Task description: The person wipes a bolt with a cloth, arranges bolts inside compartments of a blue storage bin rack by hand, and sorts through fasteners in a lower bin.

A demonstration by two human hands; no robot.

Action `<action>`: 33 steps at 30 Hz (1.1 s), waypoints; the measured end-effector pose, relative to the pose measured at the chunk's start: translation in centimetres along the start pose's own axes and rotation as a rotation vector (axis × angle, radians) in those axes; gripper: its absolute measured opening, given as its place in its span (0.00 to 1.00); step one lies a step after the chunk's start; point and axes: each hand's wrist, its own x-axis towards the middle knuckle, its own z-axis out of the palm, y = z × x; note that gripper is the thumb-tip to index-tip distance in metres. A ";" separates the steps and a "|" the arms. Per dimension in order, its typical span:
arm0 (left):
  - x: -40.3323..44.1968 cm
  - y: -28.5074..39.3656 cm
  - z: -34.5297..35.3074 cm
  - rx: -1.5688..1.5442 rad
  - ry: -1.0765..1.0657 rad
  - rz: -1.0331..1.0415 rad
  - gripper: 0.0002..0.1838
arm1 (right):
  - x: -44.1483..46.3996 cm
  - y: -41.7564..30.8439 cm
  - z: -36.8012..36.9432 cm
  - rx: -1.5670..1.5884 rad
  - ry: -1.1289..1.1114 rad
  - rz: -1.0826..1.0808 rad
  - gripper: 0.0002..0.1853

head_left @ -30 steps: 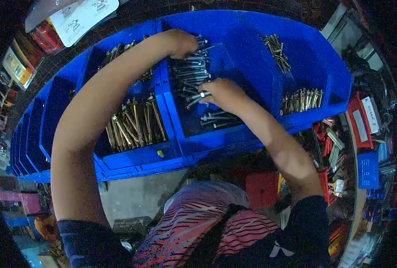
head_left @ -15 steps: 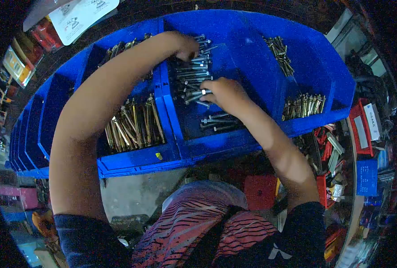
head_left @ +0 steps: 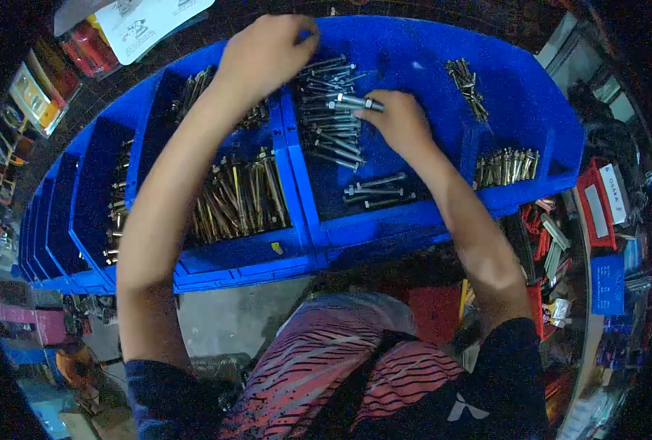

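Observation:
My right hand is closed around the ends of a couple of silver bolts, which point left above the blue bin. Below them, several silver bolts lie in a loose row, and a smaller group rests near the bin's front. My left hand is raised over the bin's back left corner, fingers curled; whether anything sits between the fingertips is too small to tell. Long brass-coloured bolts fill the compartment left of the divider.
Short brass-coloured bolts stand in a right compartment, with more behind them. Further blue bins extend left. A red box and a blue box are at the right. A printed white sheet lies at the upper left.
My left hand has lifted up and left, away from the silver bolts. My right hand has moved up and right, raising the bolts it holds. The view has shifted slightly.

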 end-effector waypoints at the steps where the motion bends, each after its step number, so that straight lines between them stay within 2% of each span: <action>1: -1.5 0.7 -1.4 -0.109 0.009 -0.016 0.11 | 0.5 0.1 0.2 -0.054 0.008 -0.033 0.10; 4: -6.8 4.2 -4.8 -0.440 -0.025 -0.147 0.09 | 3.1 2.0 2.0 -0.134 0.067 -0.104 0.13; 6: -10.0 6.1 -5.3 -0.510 -0.025 -0.149 0.07 | 4.5 2.7 2.7 -0.134 -0.008 -0.240 0.15; 7: -11.5 6.7 -5.1 -0.536 -0.053 -0.131 0.07 | 4.9 1.5 2.2 -0.107 -0.160 -0.131 0.16; 11: -15.2 8.3 -2.3 -0.625 -0.046 -0.064 0.06 | 5.5 0.4 3.0 -0.194 -0.177 -0.063 0.16; 14: -15.8 8.1 -0.7 -0.518 -0.040 0.000 0.06 | 5.8 0.8 3.6 -0.219 -0.144 -0.101 0.17; 16: -16.3 8.5 -0.1 -0.536 -0.023 -0.059 0.06 | 5.8 1.1 3.7 -0.176 -0.128 -0.126 0.17; 19: -16.9 9.7 1.0 -0.379 0.220 -0.053 0.11 | 5.8 1.0 3.5 -0.082 -0.089 -0.137 0.17; 21: -17.0 10.7 1.7 -0.298 0.176 -0.042 0.13 | 5.7 0.6 3.3 -0.032 -0.067 -0.124 0.17; 24: -17.5 11.1 2.8 -0.177 0.119 -0.027 0.15 | 5.6 0.7 3.7 -0.023 -0.152 -0.138 0.15; 26: -17.6 10.8 3.0 -0.199 0.150 -0.027 0.15 | 5.3 1.2 4.6 -0.301 -0.045 -0.369 0.13; 29: -17.8 10.5 3.2 -0.193 0.168 -0.023 0.13 | 5.3 1.8 4.9 -0.314 -0.011 -0.437 0.12; 33: -17.9 10.4 3.3 -0.196 0.188 -0.024 0.12 | 5.9 1.7 4.4 -0.175 -0.083 -0.364 0.13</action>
